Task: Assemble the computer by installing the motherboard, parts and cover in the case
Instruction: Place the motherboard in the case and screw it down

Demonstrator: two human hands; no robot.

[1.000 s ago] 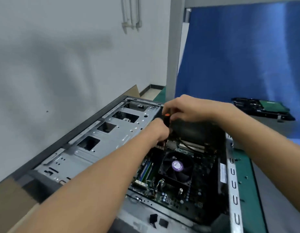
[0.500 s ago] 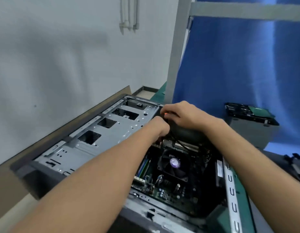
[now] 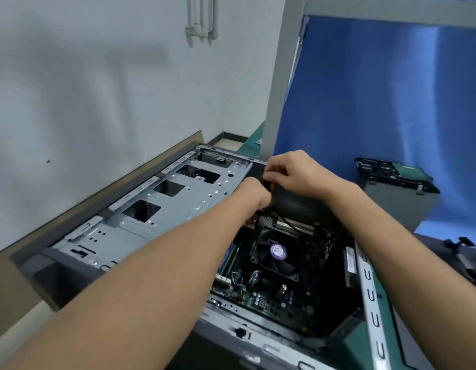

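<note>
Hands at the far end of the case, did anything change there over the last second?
Hardly anything. The right hand still pinches an orange-tipped piece beside the black part, and the left hand stays curled next to it; what it holds is hidden. Only the camera shifted a little. The case, fan and the second case at right did not move.

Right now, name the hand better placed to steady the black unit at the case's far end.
Probably right: the right hand lies over the black unit, pinching an orange-marked piece; the left hand sits lower, fingers hidden.
</note>
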